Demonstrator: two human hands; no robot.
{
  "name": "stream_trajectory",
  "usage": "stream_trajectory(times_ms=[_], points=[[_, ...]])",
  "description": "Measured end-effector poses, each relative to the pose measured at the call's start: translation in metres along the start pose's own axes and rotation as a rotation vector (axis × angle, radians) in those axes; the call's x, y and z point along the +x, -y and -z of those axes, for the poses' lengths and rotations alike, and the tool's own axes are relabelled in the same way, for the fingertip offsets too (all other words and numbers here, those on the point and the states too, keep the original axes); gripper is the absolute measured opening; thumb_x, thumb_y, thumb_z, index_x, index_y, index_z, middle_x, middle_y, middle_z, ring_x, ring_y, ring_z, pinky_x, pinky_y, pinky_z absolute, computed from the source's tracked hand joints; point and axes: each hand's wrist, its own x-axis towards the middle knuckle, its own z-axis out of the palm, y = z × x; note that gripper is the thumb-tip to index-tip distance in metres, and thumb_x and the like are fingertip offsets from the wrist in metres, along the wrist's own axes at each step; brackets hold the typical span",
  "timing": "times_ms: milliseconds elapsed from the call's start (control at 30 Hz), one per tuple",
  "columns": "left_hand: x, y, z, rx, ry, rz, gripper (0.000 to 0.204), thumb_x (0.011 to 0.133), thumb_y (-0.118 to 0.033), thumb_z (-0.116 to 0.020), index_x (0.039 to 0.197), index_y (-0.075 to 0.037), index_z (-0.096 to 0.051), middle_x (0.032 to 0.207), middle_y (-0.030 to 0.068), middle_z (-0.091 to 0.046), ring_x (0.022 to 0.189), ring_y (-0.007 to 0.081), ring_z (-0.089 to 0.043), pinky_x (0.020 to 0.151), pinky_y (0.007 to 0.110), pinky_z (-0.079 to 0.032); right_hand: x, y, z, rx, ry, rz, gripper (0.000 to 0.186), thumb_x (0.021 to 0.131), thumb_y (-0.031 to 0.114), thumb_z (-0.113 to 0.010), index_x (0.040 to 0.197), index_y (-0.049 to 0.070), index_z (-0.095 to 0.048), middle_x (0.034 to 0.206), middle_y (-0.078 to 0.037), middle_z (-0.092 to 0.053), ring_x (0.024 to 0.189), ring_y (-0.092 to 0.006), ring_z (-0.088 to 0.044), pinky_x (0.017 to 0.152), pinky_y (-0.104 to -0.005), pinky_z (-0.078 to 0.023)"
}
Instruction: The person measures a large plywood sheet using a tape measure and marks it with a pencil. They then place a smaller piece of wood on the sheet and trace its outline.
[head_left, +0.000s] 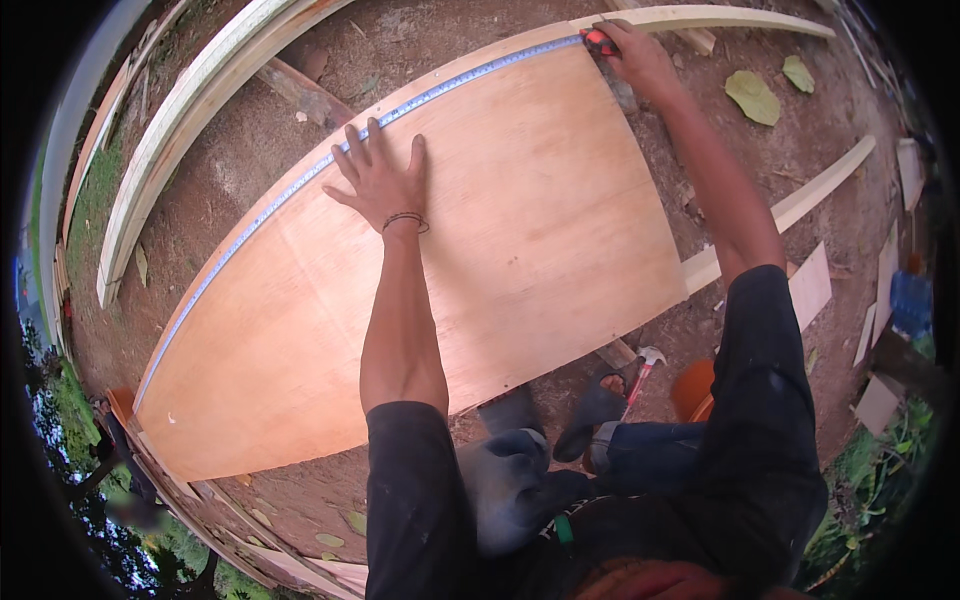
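A large plywood sheet (500,250) lies in front of me on wooden strips. Along its far edge runs the pale blue blade (470,73) of a tape measure, stretched from the left end to the right corner. My right hand (640,58) is closed round the red and black tape measure case (598,42) at that far right corner. My left hand (382,182) lies flat on the sheet with fingers spread, its fingertips on or close beside the blade.
A claw hammer (645,376) and an orange bucket (692,388) are by my feet. Long timbers (170,150) lie beyond the sheet, and another wooden strip (820,190) sticks out at right. At the far left end, another person (135,465) shows partly.
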Motion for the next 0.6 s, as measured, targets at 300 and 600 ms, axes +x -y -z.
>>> stream_trajectory(times_ms=[300,600], points=[[-0.017,0.024,-0.009,-0.313,-0.371,-0.174,0.035,0.092,-0.025,-0.071,0.126,-0.018,-0.067,0.135,-0.0007,-0.063,0.146,0.0232,-0.045,0.124,0.069,-0.007,-0.086,0.055,0.107,-0.113,0.255,0.130,0.037,0.077,0.017,-0.074,0.113,0.009,-0.069,0.100,-0.010,-0.066,0.095,-0.0348,-0.067,0.081,-0.0459,-0.055],[-0.125,0.083,0.099,-0.509,0.561,-0.537,0.025,0.093,-0.024,-0.074,0.107,-0.004,-0.074,0.097,0.0126,-0.073,0.093,0.0300,-0.068,0.086,0.044,-0.051,-0.226,0.074,0.125,0.144,0.336,0.177,0.038,0.070,0.011,-0.076,0.108,0.007,-0.070,0.098,-0.009,-0.067,0.091,-0.0312,-0.066,0.078,-0.0413,-0.055]])
